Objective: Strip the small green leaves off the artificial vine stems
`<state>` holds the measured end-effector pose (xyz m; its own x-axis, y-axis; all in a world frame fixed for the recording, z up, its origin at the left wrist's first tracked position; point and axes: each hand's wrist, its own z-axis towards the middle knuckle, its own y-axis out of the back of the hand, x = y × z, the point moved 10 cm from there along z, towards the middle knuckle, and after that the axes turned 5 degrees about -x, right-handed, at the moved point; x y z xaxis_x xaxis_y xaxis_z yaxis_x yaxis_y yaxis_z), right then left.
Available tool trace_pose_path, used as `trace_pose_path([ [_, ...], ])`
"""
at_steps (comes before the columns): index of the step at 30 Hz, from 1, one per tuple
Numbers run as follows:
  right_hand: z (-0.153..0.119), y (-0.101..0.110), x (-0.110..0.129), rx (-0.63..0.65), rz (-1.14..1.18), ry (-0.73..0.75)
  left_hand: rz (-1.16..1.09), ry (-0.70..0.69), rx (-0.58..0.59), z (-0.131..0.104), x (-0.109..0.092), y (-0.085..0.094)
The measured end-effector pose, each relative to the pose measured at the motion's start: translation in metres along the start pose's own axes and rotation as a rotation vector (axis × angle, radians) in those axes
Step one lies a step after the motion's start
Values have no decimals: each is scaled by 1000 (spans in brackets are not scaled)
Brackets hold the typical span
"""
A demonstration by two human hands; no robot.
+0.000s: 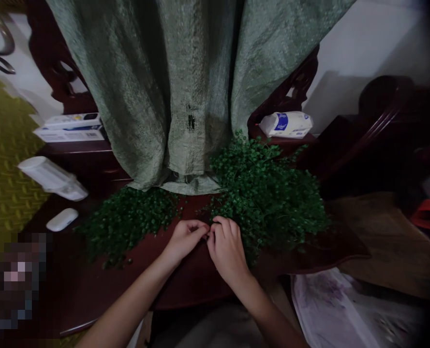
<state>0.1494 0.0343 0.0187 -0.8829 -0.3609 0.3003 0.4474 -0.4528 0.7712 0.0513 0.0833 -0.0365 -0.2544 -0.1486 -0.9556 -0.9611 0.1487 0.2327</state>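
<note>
Both hands meet over the dark red tabletop, fingertips close together. My left hand is closed in a pinch, thumb against fingers. Beside it, my right hand has its fingers curled inward and closed. Whatever small thing lies between the fingertips is too dark and small to name. A large heap of green plant sprigs with small round parts lies just beyond and right of my right hand. Left of my left hand spreads a lower pile of small green round pieces.
A grey-green woven cloth hangs behind the piles. At the left are a white box, a white container and a small white case. A tissue pack sits at the back right. Brown cardboard and a whitish bag lie at right.
</note>
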Motion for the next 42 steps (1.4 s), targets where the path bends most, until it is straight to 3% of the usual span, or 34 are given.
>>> trace_pose_path([
  [7,-2,-1,1,11,24,17,-8,40,14,-3,2,-3],
  [18,-3,-7,5,46,-5,39,195,-101,55,-3,-4,-7],
  [27,1,-1,-2,23,60,-2,194,-177,-68,2,-13,9],
  [31,2,2,-2,17,92,-15,174,-237,-176,3,-22,28],
  [38,1,4,-5,-4,118,-37,328,-324,-531,3,-31,100],
  [42,1,4,-7,-18,139,-54,460,-362,-572,4,-31,111],
])
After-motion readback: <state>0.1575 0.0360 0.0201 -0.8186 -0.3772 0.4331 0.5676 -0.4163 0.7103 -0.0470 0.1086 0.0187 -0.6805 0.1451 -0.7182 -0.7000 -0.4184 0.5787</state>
